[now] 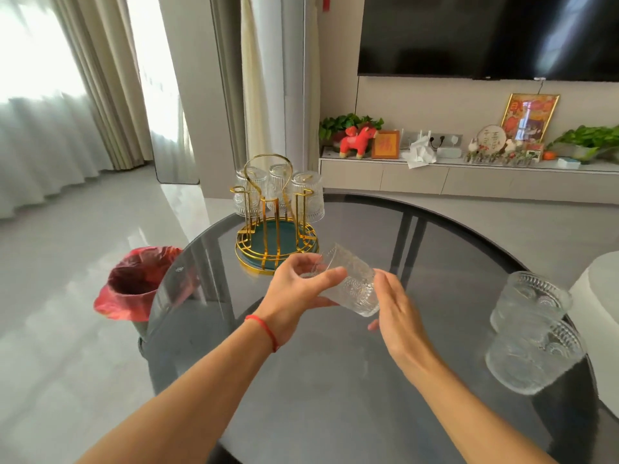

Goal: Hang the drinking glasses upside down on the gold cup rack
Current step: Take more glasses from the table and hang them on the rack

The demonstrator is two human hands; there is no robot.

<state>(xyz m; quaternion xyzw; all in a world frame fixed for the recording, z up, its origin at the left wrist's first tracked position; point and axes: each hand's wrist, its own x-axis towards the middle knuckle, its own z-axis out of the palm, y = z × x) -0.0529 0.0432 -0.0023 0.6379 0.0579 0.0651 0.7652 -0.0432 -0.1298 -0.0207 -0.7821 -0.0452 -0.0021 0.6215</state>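
Left hand (294, 289) gripping a tilted clear ribbed drinking glass (348, 283), right hand (398, 316) spread flat beside it, gold wire cup rack (273, 216) just beyond both hands

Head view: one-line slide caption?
Left hand holds a tilted glass near the gold cup rack; right hand open beside it.

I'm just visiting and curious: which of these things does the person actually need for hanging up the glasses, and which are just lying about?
Part of the job:
- gold cup rack, three glasses already hung on it
- glass in hand, held by the left hand; right hand beside it
- two glasses waiting on the table

Just lying about:
- red-lined bin
- television
- red toy horse
- framed picture
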